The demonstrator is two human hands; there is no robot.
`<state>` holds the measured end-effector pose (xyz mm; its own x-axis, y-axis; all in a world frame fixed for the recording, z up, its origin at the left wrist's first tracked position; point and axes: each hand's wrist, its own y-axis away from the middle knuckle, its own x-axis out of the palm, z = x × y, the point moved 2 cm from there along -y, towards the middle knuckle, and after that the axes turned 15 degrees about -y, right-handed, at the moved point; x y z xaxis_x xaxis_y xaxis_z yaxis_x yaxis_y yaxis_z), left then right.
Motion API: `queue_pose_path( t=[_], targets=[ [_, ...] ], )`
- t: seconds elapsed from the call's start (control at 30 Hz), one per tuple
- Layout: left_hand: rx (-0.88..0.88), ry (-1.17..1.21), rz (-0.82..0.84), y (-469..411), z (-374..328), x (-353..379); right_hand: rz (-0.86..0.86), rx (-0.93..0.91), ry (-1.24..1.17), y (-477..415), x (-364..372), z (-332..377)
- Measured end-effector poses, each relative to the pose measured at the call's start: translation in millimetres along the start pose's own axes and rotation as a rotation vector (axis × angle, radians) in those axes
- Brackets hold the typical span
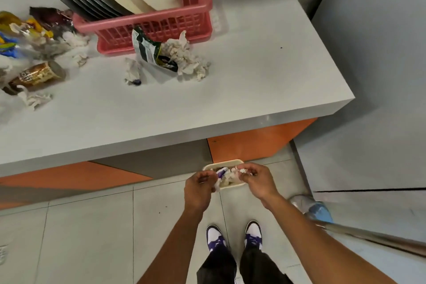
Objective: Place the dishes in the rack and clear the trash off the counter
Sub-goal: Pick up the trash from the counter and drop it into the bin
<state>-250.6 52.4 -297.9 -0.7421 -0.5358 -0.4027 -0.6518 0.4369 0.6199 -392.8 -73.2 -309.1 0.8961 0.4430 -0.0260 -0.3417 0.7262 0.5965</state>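
I see pale grey floor tiles [92,226] w/ dark grout lines across the btm. Above them, orange cabinet fronts [253,143] w/ a grey panel [149,161] btwn. R side: tall flat grey surface [380,76] w/ a dark horizontal seam. Metal pole [368,237] comes in from btm R, its blue-white end [315,210] on the floor. Purple-white sneakers [215,237] + black trousers [221,265] btm centre

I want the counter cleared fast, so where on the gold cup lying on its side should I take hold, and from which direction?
Probably take the gold cup across the middle of its round wall, coming from above. It lies on its side on the counter, so the wall is exposed, and crumpled tissue crowds its near side.
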Motion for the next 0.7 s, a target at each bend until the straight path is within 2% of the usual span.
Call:
queue_pose_path(
  t=[0.13,0.37,0.57,0.63,0.7],
  targets=[
    [-0.025,-0.089,-0.006,-68,42,41,-0.033,0.009,0.067,-67,1,-55],
    [-0.159,-0.043,-0.075,-198,147,114,-0.001,-0.050,0.276,-197,10,-169],
    [-0.175,-0.300,-0.090,-298,219,166,0.115,-0.089,0.448,-294,40,-251],
    [-0.139,-0.394,-0.041,-319,234,178,0.154,-0.065,0.509,-313,50,-274],
    [-0.133,-0.371,0.027,-337,247,191,0.207,-0.049,0.571,-327,58,-290]
  ],
)
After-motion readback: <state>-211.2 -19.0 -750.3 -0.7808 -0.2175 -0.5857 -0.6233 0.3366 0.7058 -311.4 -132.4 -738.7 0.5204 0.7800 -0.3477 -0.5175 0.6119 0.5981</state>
